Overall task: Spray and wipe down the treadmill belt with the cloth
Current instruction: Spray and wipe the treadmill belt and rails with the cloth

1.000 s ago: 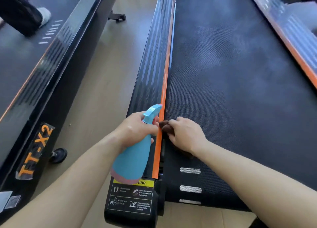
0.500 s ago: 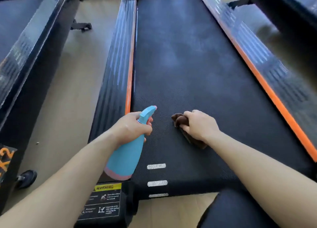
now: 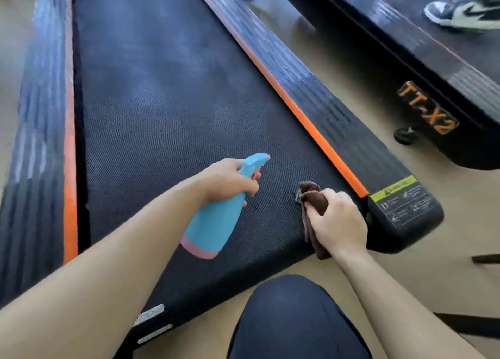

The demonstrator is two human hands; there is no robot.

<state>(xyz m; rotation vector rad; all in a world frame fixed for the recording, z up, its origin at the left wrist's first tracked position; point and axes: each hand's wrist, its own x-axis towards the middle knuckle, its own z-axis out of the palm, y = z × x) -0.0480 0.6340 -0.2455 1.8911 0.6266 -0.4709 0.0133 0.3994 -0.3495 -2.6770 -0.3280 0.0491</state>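
Left hand [image 3: 230, 181] wrapped tight round the neck of the blue spray bottle [image 3: 216, 215], fingers closed on the trigger area; bottle held above the treadmill belt [image 3: 167, 107], not touching it. Bottle's long axis runs diagonal, pink-banded base toward near-left, nozzle aimed far-right across the belt. Right hand [image 3: 338, 223] closed on the brown cloth [image 3: 313, 199], bunched under palm and fingers, pressed down on the belt at its near-right corner. Cloth's long axis runs roughly near-far, one end poking out past the knuckles on the far side, other end trailing out by the wrist to the belt's near edge. Cloth sits just beside the orange strip [image 3: 311, 126] of the right side rail [image 3: 338, 120], close to the rail's end cap with the yellow warning label [image 3: 405, 201]. Belt's long axis runs near to far, slightly tilted far-left. Lots of open belt far and left of both hands, bare up to the left side rail [image 3: 40, 115] with its own orange strip. Little room right of the cloth before the rail. Dark-clad knee [image 3: 292, 318] near centre, just off the belt's near edge. Second treadmill [image 3: 433, 88] far-right marked TT-X2, a sneaker [image 3: 465, 9] on its deck, floor gap between the two machines.
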